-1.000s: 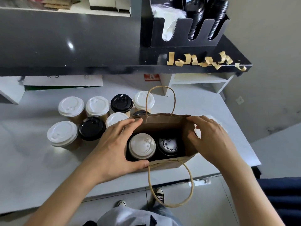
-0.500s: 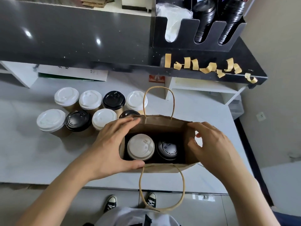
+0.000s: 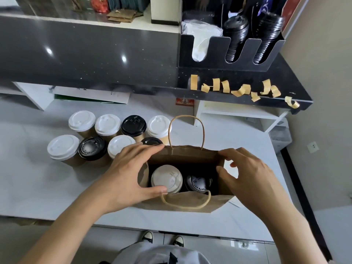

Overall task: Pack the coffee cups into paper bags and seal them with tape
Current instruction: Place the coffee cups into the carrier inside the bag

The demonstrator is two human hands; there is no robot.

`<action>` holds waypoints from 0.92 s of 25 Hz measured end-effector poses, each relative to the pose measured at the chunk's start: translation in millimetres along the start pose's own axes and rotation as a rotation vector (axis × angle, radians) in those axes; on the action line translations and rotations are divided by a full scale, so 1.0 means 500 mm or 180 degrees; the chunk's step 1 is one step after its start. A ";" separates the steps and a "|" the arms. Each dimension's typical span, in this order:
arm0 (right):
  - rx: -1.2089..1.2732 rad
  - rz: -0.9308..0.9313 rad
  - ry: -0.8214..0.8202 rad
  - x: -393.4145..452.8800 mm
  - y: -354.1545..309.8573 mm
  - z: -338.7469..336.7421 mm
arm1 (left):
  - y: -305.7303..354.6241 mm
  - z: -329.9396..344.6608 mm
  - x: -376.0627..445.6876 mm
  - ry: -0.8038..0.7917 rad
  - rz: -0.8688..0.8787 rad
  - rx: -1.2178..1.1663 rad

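Tabletop (image 3: 28, 187): we see a pale surface carrying the bag and the loose cups, with a dark raised shelf (image 3: 95, 54) behind it.
Lid holder (image 3: 230, 52): on the dark shelf, a black slotted rack with stacks of black lids and one stack of white.
Paper bag (image 3: 181, 203): our brown bag stands open near the front edge of the tabletop; one twine handle stands up at the far side, the other hangs over the near side.
Left hand (image 3: 123, 180): our grip here wraps the bag's left end, fingers curled over the far rim, thumb hooked over the near rim and touching the white lid inside.
Right hand (image 3: 247, 176): our grip curls around the bag's right end, fingertips on the far rim and the thumb against the side panel.
Loose cups (image 3: 106, 138): eight lidded coffee cups stand in two rows just left of the bag, five with white lids and three with black; the nearest black one is partly hidden behind our left fingers.
White-lidded cup (image 3: 166, 179): upright inside the bag, on the left.
Black-lidded cup (image 3: 199, 184): upright inside the bag, just beside the white one, on the right.
Tape strips (image 3: 242, 90): we count about ten tan pieces stuck along the front edge of the dark shelf, several curling.
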State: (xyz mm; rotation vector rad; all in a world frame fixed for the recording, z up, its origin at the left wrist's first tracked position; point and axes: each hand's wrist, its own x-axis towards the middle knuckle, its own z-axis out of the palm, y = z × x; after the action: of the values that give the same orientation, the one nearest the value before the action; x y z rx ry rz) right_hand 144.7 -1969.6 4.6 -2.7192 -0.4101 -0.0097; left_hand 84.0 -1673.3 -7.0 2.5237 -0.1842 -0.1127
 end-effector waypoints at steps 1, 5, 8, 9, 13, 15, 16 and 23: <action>0.0031 0.0009 0.0047 0.005 -0.003 -0.005 | 0.001 -0.005 0.002 0.0044 0.0036 0.0030; 0.0246 0.0011 0.0205 0.024 -0.015 -0.024 | 0.004 -0.034 0.013 0.0408 0.0141 0.0016; 0.0371 -0.0003 0.0239 0.046 -0.027 -0.042 | 0.002 -0.059 0.024 0.0441 0.0179 0.0028; 0.0371 -0.0027 0.0257 0.057 -0.030 -0.050 | 0.002 -0.067 0.031 0.0442 0.0205 0.0051; 0.0306 -0.0208 0.0377 0.109 -0.039 -0.084 | 0.019 -0.098 0.071 0.0469 0.0255 -0.0022; 0.0265 -0.0260 0.0441 0.137 -0.043 -0.105 | 0.039 -0.119 0.100 0.0498 0.0357 -0.0032; 0.0256 -0.0289 0.0469 0.151 -0.046 -0.118 | 0.051 -0.132 0.116 0.0517 0.0399 -0.0026; 0.0208 -0.0576 0.0685 0.255 -0.070 -0.207 | 0.138 -0.236 0.235 0.0693 0.0835 0.0106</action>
State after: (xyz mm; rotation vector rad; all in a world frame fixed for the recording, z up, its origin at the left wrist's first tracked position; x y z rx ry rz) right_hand 262.2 -1941.8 121.7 -2.5733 -0.5787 -0.3290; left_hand 206.8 -1681.1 124.6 2.4970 -0.4280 0.2703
